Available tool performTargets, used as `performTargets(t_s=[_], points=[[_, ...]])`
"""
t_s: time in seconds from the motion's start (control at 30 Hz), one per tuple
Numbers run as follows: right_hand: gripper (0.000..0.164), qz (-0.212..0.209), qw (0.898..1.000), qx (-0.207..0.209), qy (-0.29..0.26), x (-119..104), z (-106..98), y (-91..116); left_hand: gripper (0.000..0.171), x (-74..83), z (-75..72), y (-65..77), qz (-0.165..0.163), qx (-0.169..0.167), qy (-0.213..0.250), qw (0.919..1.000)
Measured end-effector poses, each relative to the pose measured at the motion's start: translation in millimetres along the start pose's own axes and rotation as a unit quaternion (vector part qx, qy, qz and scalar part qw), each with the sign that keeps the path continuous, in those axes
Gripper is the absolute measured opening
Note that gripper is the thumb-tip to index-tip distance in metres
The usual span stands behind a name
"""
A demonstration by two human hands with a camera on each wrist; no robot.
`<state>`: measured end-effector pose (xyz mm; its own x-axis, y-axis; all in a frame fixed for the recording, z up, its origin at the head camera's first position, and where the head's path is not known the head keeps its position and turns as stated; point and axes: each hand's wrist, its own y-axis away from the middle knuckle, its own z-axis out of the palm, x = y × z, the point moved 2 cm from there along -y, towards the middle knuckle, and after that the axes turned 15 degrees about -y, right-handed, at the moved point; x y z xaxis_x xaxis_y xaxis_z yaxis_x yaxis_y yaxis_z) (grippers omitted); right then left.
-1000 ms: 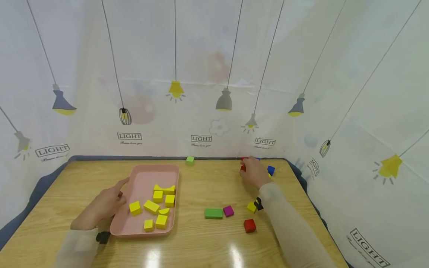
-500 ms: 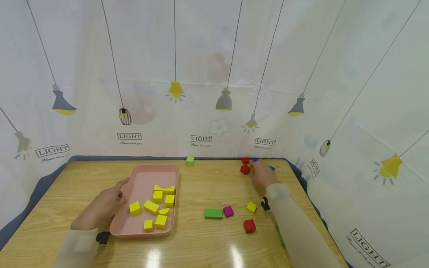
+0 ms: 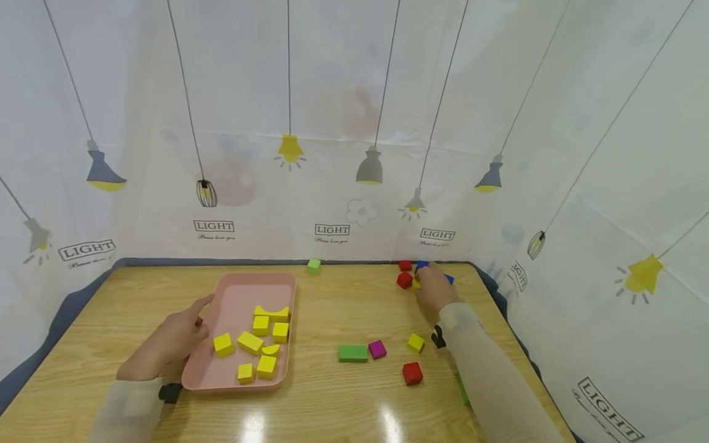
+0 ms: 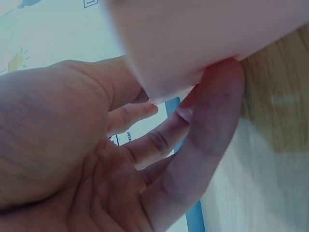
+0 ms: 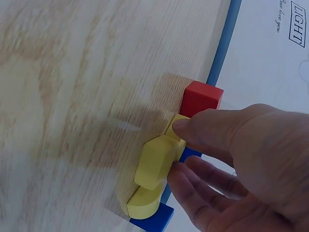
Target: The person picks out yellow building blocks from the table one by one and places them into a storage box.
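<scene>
My left hand (image 3: pixel 173 338) grips the left rim of a pink tray (image 3: pixel 238 288); in the left wrist view the tray wall (image 4: pixel 203 34) sits between thumb and curled fingers. Several yellow blocks (image 3: pixel 250 341) of different shapes lie in the tray. At the table's back right, my right hand (image 3: pixel 434 290) reaches into a cluster of blocks. Its thumb and fingertips pinch a yellow block (image 5: pixel 179 145), partly hidden by the thumb. Beside it are a many-sided yellow block (image 5: pixel 155 162), a rounded yellow block (image 5: pixel 144 202) and a blue block (image 5: pixel 153 218).
Left of the right hand are two red blocks (image 3: pixel 404 280). Nearer lie a green bar (image 3: pixel 352 353), a magenta block (image 3: pixel 377 349), a yellow block (image 3: pixel 416 343) and a red cube (image 3: pixel 412 373). A light green block (image 3: pixel 314 266) stands at the back edge, before a printed curtain (image 3: pixel 266 203).
My right hand has shifted right, from the red blocks to the yellow ones, uncovering the red blocks and a green block near the forearm. The left hand and tray stay still.
</scene>
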<state>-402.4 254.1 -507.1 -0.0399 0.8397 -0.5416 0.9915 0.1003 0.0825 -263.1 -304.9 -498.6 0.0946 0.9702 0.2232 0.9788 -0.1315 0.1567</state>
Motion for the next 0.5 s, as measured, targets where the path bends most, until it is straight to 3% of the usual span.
performTargets(t_s=[0.3,0.5], points=[[0.039,0.021,0.999,-0.026,-0.03,0.9,0.7,4.1,0.077,0.3,-0.7,-1.2,0.004,-0.003,-0.002,1.0],[0.033,-0.002,1.0,-0.023,-0.02,-1.5,0.0,7.0,0.077,1.5,-0.1,-1.1,0.003,-0.004,-0.007,1.0]])
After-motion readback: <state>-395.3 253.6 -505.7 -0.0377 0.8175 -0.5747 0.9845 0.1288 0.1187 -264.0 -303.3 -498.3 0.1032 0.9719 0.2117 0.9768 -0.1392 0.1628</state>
